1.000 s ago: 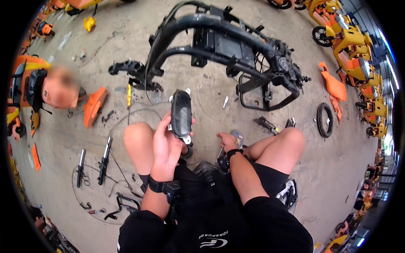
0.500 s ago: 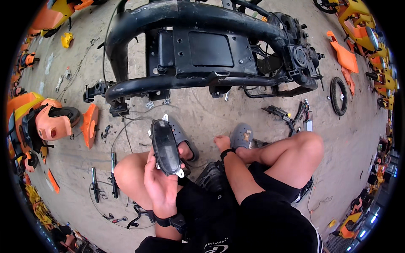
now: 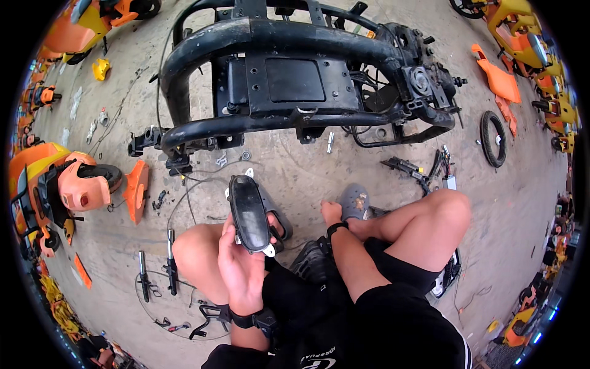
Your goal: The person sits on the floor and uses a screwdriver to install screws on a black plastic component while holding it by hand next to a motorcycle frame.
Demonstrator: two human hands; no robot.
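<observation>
My left hand [image 3: 243, 267] grips a dark oval instrument display [image 3: 249, 212] by its lower part, the fingers behind it and the thumb along its side. Its glossy dark face is turned up, and white mounting tabs stick out at both ends. It is held tilted above my left grey clog [image 3: 276, 215], between my bent knees. My right hand [image 3: 332, 211] is curled closed beside my right grey clog [image 3: 354, 200]; whatever may be inside its fingers is hidden.
A black scooter frame [image 3: 295, 80] lies across the floor ahead. Left are an orange scooter body [image 3: 83, 187], an orange panel [image 3: 136, 192] and two fork tubes [image 3: 171, 261]. Right are wired parts [image 3: 407, 169], a tyre [image 3: 493, 139] and an orange fairing [image 3: 496, 77]. Loose cables lie around.
The view has shifted slightly, so the frame and floor parts sit a little differently. My left hand still holds the display, turned a little more upright. My right hand stays by the clog.
</observation>
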